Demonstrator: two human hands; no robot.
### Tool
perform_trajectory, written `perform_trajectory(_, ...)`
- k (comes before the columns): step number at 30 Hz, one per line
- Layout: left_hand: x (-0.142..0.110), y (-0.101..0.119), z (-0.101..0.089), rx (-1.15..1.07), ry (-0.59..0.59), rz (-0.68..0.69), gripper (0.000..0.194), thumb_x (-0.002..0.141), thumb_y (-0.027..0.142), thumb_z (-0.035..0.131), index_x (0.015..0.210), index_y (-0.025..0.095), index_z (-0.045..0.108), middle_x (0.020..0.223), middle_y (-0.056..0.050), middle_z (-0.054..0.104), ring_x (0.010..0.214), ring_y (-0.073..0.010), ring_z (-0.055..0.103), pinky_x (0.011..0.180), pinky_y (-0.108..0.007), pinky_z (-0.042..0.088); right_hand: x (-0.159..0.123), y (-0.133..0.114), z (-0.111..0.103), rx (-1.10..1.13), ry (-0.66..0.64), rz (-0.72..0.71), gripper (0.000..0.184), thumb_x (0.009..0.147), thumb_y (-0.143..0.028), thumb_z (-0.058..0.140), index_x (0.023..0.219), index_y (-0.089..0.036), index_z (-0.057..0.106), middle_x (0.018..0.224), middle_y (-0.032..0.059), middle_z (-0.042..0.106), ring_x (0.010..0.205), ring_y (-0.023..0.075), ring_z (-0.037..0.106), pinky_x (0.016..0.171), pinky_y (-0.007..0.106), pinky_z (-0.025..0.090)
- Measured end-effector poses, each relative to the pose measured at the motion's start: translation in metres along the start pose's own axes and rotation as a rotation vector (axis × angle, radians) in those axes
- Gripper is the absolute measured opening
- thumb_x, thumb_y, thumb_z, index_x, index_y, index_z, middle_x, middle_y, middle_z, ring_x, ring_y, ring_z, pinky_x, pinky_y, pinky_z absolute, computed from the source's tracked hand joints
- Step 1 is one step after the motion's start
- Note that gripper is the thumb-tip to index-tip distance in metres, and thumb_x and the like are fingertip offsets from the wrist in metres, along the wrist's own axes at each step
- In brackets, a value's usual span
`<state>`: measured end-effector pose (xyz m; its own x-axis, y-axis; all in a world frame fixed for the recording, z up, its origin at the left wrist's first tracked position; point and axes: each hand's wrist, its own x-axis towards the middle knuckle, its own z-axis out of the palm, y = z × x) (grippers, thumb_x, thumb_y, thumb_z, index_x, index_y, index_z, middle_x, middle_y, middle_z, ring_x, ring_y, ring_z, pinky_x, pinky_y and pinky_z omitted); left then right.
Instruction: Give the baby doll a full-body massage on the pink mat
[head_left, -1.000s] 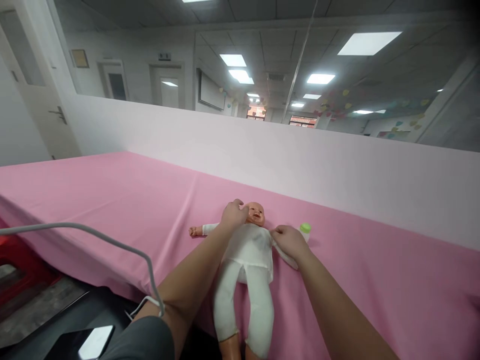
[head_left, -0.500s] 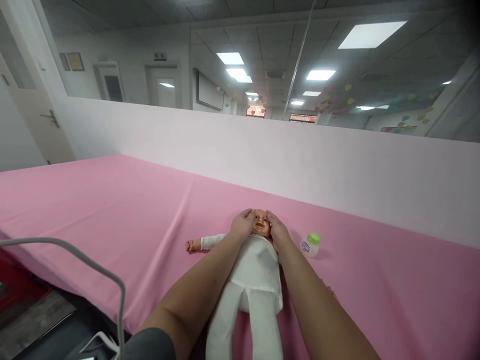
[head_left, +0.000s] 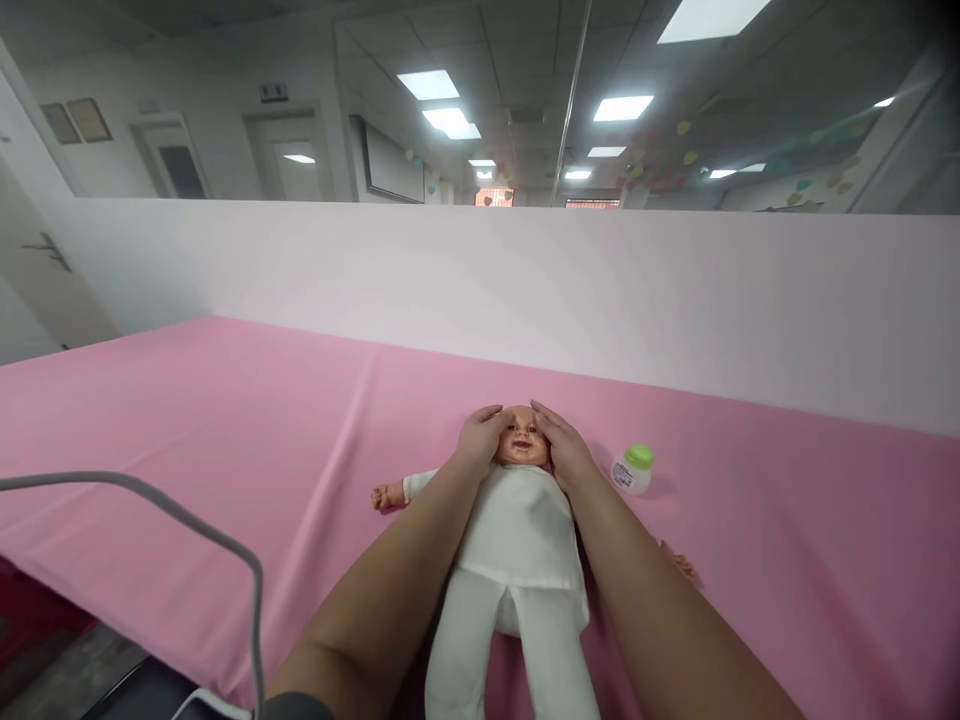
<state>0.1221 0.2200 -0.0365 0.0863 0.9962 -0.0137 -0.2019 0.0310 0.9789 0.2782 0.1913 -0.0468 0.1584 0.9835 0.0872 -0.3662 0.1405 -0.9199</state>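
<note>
A baby doll (head_left: 521, 525) in a white top and trousers lies on its back, its head away from me. My left hand (head_left: 481, 438) lies along the left side of the doll's head, its fingers stretched out and the thumb at the brow. Against the right side of the head rests my right hand (head_left: 564, 445), also with fingers extended and thumb near the brow. Both hands touch the head without closing round it. The mouth and nose show between them. One doll hand (head_left: 388, 496) sticks out at left; the other doll hand (head_left: 681, 563) shows past my right forearm.
A small clear jar with a green lid (head_left: 634, 469) stands right of the doll. Pink cloth (head_left: 285, 400) covers the table, which meets a white wall with a window above it. A grey cable (head_left: 187, 525) arches across the lower left.
My thumbs have moved from the sides of the doll's face up to its brow, and the hands sit slightly higher round the head. The camera view has also shifted.
</note>
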Motion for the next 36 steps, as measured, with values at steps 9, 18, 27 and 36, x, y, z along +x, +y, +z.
perform_trajectory(9,0.003,-0.001,-0.006,-0.017,-0.079,-0.054,0.074,0.065,0.036,0.098,0.131,0.019,0.067,0.131,-0.016,0.072,0.111,-0.031,0.073,0.093,-0.04,0.061,-0.001,0.001,-0.002,-0.062,-0.076,0.011,0.071,0.071,-0.042,0.094,0.136,-0.03,0.069,0.14,0.0049,0.071,0.123,0.0289,0.071,0.108,0.045,0.058)
perform_trajectory(18,0.0,-0.007,-0.003,-0.047,-0.046,-0.017,0.065,0.07,0.036,0.095,0.126,0.018,0.068,0.126,-0.015,0.073,0.104,-0.0285,0.075,0.091,-0.041,0.062,-0.002,-0.001,0.0,-0.104,-0.025,0.011,0.066,0.071,-0.041,0.093,0.132,-0.029,0.07,0.138,0.0069,0.072,0.119,0.0295,0.072,0.104,0.046,0.06)
perform_trajectory(27,-0.008,0.009,-0.008,-0.119,-0.06,-0.116,0.051,0.077,0.032,0.091,0.123,0.019,0.073,0.114,-0.013,0.079,0.102,-0.0269,0.075,0.091,-0.04,0.061,-0.007,-0.009,0.005,-0.075,0.004,0.04,0.047,0.081,-0.039,0.083,0.126,-0.029,0.076,0.135,0.0056,0.075,0.129,0.0301,0.067,0.113,0.047,0.054)
perform_trajectory(36,-0.007,0.008,-0.028,-0.114,-0.11,-0.201,0.046,0.078,0.03,0.089,0.121,0.023,0.074,0.121,-0.012,0.076,0.098,-0.0238,0.074,0.076,-0.032,0.059,-0.009,-0.015,-0.014,-0.035,-0.078,0.117,0.048,0.082,-0.027,0.078,0.13,-0.033,0.075,0.153,0.0012,0.063,0.146,0.0257,0.054,0.124,0.045,0.041)
